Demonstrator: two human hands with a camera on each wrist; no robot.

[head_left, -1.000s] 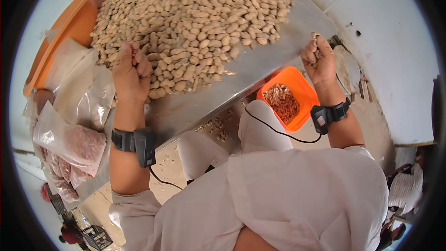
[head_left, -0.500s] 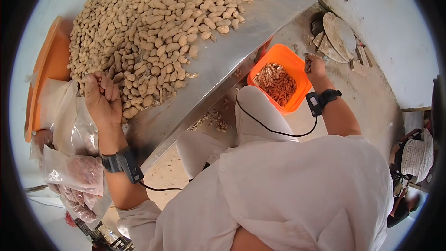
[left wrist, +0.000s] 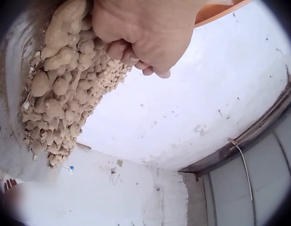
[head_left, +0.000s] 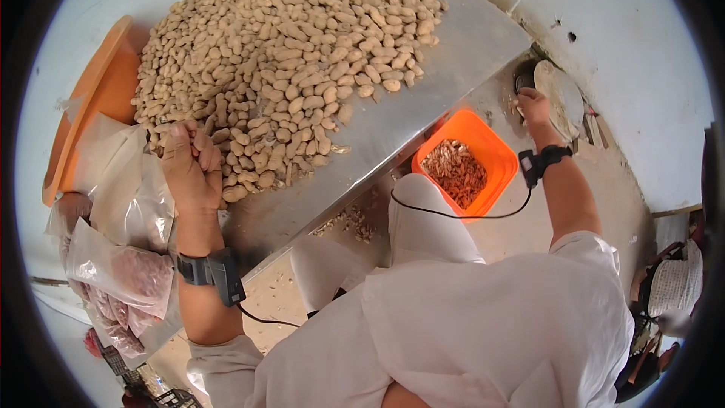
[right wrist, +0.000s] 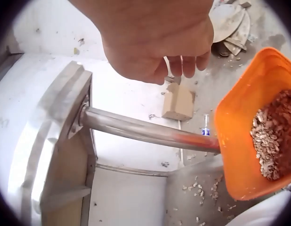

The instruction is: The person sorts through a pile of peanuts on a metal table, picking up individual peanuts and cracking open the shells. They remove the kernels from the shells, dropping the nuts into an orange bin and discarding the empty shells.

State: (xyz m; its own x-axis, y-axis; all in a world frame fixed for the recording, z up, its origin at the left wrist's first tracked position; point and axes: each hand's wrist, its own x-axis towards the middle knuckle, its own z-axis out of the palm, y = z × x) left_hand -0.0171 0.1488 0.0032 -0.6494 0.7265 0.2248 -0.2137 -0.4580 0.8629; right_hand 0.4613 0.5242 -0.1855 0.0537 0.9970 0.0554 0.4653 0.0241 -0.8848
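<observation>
My left hand (head_left: 195, 170) is at the near left edge of the peanut pile (head_left: 302, 53), its fingers curled in. The left wrist view shows the curled fingers (left wrist: 129, 56) beside the unshelled peanuts (left wrist: 56, 108); the palm is hidden. To the right, my right hand (head_left: 536, 108) hangs over the floor beyond the orange container (head_left: 502, 147), fingers loosely bent downward. In the right wrist view there is a gap between thumb and fingers, with small brownish shell bits (right wrist: 170, 79) just under the fingertips. Shelled peanut kernels (head_left: 457, 174) lie in the container.
The pile rests on a metal table (head_left: 461, 38). At left stand an orange basin (head_left: 98, 98) and clear bags (head_left: 121, 261) of reddish kernels. Shell scraps (head_left: 351, 223) litter the floor below the table. Round boards (head_left: 555, 87) lean at the wall, and a cardboard block (right wrist: 178, 101) lies nearby.
My right hand, which held peanut shells a second ago, has swung out past the orange container and its fingers have loosened. The left hand stays by the pile while the head view shifts.
</observation>
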